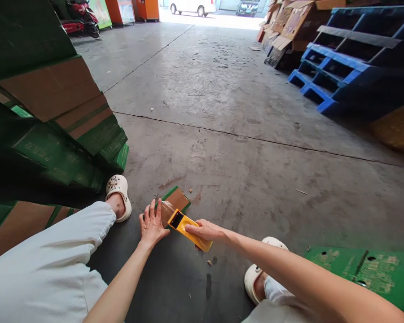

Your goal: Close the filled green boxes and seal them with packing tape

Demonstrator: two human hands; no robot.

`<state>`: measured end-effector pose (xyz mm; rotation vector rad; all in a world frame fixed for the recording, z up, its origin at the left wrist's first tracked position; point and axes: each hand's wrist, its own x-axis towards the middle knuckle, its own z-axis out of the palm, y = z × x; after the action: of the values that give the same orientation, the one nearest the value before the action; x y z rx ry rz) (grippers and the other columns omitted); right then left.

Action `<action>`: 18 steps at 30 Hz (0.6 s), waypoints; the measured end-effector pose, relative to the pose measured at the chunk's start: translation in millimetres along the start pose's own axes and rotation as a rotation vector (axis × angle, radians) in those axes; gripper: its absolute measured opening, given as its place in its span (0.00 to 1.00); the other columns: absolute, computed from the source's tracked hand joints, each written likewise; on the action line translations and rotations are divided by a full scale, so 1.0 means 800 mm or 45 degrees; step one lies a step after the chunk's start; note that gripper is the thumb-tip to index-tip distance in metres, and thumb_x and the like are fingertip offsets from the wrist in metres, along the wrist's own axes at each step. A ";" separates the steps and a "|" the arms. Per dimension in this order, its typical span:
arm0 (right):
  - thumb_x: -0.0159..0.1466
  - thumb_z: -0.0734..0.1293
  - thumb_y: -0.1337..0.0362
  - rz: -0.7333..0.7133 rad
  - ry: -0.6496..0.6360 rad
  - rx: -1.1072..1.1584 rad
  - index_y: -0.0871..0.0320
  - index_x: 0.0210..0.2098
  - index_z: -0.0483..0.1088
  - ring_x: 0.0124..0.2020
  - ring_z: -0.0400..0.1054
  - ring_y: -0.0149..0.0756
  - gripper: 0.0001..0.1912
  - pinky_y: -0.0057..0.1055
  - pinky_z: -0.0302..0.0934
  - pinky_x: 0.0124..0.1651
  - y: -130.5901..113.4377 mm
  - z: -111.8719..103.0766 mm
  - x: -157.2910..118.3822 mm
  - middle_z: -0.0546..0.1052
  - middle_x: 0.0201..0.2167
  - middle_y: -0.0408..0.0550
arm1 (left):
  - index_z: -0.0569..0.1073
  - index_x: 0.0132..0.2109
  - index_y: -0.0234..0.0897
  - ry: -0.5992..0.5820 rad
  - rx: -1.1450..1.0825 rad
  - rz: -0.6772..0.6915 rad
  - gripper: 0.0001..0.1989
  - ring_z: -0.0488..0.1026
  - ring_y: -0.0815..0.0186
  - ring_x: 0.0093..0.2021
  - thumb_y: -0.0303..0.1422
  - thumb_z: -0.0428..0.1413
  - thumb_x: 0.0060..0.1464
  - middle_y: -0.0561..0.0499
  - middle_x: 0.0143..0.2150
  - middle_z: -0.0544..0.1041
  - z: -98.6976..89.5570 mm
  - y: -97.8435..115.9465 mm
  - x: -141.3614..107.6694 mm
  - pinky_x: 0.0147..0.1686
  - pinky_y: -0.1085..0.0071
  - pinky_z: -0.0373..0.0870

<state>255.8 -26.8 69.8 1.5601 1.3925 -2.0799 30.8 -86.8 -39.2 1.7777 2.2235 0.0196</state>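
On the concrete floor between my feet lies a small brown and green cardboard piece (180,200). My left hand (152,224) rests on its left end with the fingers spread. A yellow tool (191,231) with a black opening at its upper end is gripped in my right hand (205,230), the thumb on top. The tool's upper end is over the cardboard's right edge; whether they touch cannot be told. A whitish, shiny patch shows on the cardboard near the tool's tip.
Stacked green and brown cartons (54,94) stand at the left. Blue pallets (336,72) and brown boxes (292,27) are at the upper right. A flat green cardboard sheet (370,273) lies at the lower right. White clogs (119,186) are on both feet.
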 end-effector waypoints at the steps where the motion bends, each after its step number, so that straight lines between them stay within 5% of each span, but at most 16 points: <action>1: 0.71 0.65 0.43 -0.060 -0.038 0.044 0.58 0.33 0.69 0.20 0.70 0.29 0.24 0.22 0.63 0.26 -0.005 0.003 -0.010 0.77 0.24 0.42 | 0.30 0.80 0.48 0.002 -0.027 -0.014 0.69 0.48 0.40 0.76 0.40 0.68 0.43 0.43 0.81 0.46 -0.001 -0.002 0.002 0.70 0.45 0.49; 5: 0.66 0.63 0.32 -0.176 -0.171 0.122 0.57 0.36 0.70 0.23 0.70 0.31 0.31 0.23 0.62 0.27 -0.005 0.007 -0.059 0.76 0.25 0.42 | 0.31 0.80 0.50 -0.006 -0.111 -0.033 0.68 0.53 0.41 0.73 0.44 0.68 0.45 0.43 0.80 0.49 -0.006 -0.011 0.012 0.69 0.47 0.51; 9: 0.57 0.68 0.28 -0.033 -0.027 -0.036 0.57 0.37 0.71 0.29 0.72 0.33 0.36 0.23 0.61 0.28 0.033 -0.009 -0.091 0.77 0.30 0.44 | 0.36 0.80 0.52 -0.062 -0.132 -0.058 0.68 0.54 0.43 0.73 0.41 0.69 0.41 0.43 0.79 0.50 -0.012 -0.018 0.019 0.68 0.49 0.53; 13: 0.54 0.67 0.24 0.026 -0.005 -0.026 0.57 0.38 0.70 0.29 0.73 0.35 0.40 0.25 0.63 0.29 0.065 -0.019 -0.087 0.77 0.30 0.45 | 0.43 0.78 0.54 -0.084 -0.137 -0.072 0.64 0.54 0.43 0.73 0.41 0.68 0.40 0.44 0.79 0.50 -0.014 -0.020 0.021 0.67 0.49 0.52; 18: 0.56 0.68 0.26 0.068 -0.025 0.002 0.56 0.36 0.69 0.27 0.73 0.34 0.37 0.24 0.63 0.28 0.068 -0.019 -0.069 0.78 0.28 0.45 | 0.44 0.78 0.55 -0.097 -0.125 -0.081 0.63 0.54 0.43 0.73 0.41 0.69 0.40 0.43 0.78 0.52 -0.013 -0.019 0.023 0.67 0.49 0.52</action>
<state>323.3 -64.5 85.3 1.5556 1.3279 -2.0604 10.3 -71.1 -36.3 1.6283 2.1851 0.0463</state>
